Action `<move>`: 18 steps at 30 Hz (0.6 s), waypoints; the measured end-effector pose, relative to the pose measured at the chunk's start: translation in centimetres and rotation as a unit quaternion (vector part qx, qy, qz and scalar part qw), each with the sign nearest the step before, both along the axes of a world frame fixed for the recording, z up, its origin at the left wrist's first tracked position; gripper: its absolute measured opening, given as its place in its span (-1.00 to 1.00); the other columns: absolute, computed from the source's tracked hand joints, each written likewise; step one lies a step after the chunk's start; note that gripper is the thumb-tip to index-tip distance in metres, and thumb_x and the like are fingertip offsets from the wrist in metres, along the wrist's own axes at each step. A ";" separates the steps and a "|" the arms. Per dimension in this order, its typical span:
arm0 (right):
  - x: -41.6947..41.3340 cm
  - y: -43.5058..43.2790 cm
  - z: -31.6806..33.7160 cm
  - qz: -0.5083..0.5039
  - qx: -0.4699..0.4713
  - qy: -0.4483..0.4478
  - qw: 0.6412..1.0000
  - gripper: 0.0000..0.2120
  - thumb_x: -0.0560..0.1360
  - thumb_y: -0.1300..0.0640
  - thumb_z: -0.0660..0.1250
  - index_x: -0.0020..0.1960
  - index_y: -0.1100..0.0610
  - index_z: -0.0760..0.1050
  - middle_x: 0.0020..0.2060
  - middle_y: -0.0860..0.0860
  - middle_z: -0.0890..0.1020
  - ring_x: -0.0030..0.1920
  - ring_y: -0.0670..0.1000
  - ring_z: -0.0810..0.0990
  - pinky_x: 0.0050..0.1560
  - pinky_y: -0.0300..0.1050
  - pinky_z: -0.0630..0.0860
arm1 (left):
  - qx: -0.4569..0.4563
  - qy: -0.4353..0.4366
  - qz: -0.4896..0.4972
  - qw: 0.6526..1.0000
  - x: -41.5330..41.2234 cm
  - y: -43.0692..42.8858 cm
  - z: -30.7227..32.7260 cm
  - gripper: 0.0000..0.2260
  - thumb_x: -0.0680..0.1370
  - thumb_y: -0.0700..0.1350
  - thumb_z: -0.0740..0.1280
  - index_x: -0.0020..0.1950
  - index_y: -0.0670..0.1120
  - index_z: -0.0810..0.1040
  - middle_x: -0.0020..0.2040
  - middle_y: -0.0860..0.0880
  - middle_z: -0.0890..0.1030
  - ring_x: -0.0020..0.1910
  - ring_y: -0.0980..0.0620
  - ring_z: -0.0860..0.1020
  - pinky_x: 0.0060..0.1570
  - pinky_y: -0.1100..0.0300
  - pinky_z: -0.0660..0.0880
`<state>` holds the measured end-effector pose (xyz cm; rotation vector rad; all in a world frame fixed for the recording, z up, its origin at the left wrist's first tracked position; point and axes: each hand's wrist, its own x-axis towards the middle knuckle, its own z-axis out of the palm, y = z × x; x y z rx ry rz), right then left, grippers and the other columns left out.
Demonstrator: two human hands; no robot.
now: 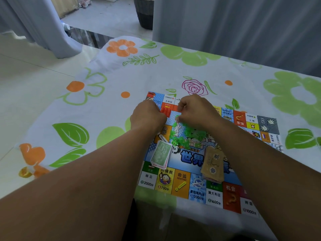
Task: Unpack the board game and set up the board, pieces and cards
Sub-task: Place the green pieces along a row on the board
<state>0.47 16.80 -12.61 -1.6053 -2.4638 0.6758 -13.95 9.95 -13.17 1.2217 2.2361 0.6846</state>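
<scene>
The colourful game board [196, 192] lies flat on the flowered tablecloth. A stack of green play money [160, 154] sits on its left part, and a stack of tan cards [212, 164] on its right part. Several small green plastic pieces [184, 132] lie scattered over the board's middle, seemingly inside a clear bag. My left hand [147, 117] and my right hand [195, 110] hover close together above the board's far side, fingers curled. Both appear to pinch the top of the clear bag, though the film is hard to see.
The table with the flowered cloth [107, 94] ends at the left, where pale floor tiles [34, 66] show. Grey curtains [243, 28] hang behind the table. A small yellow object [25, 173] lies near the cloth's left edge. A dark woven basket [144, 13] stands far back.
</scene>
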 end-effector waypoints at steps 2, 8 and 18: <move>0.3 0.2 0.3 -0.003 -0.027 0.009 1.000 -0.78 0.37 0.18 0.54 -0.02 0.06 0.60 -0.16 0.00 0.65 -0.11 0.07 0.63 -0.02 0.09 0.63 | 0.000 -0.004 0.003 1.000 0.0 0.0 0.1 -0.91 0.47 -0.17 0.39 -0.06 -0.12 0.66 -0.05 -0.07 0.66 -0.07 -0.08 0.61 0.01 0.02 0.61; -0.1 0.3 -0.2 0.017 -0.022 0.010 1.000 -0.84 0.45 0.27 0.39 0.00 0.09 0.63 -0.06 0.07 0.68 -0.06 0.12 0.64 0.02 0.11 0.62 | -0.001 -0.002 0.004 1.000 0.1 -0.1 0.2 -0.91 0.47 -0.18 0.39 -0.07 -0.13 0.65 -0.04 -0.08 0.66 -0.06 -0.10 0.62 0.02 -0.02 0.62; -1.2 0.5 -1.0 -0.012 -0.002 0.035 0.999 -0.94 0.46 0.13 0.46 -0.14 0.07 0.59 -0.18 0.01 0.66 -0.12 0.06 0.62 -0.02 0.07 0.61 | 0.004 -0.001 0.002 1.000 -0.1 0.0 -0.2 -0.90 0.48 -0.14 0.42 -0.04 -0.12 0.64 0.00 -0.08 0.65 -0.03 -0.09 0.62 0.04 -0.02 0.62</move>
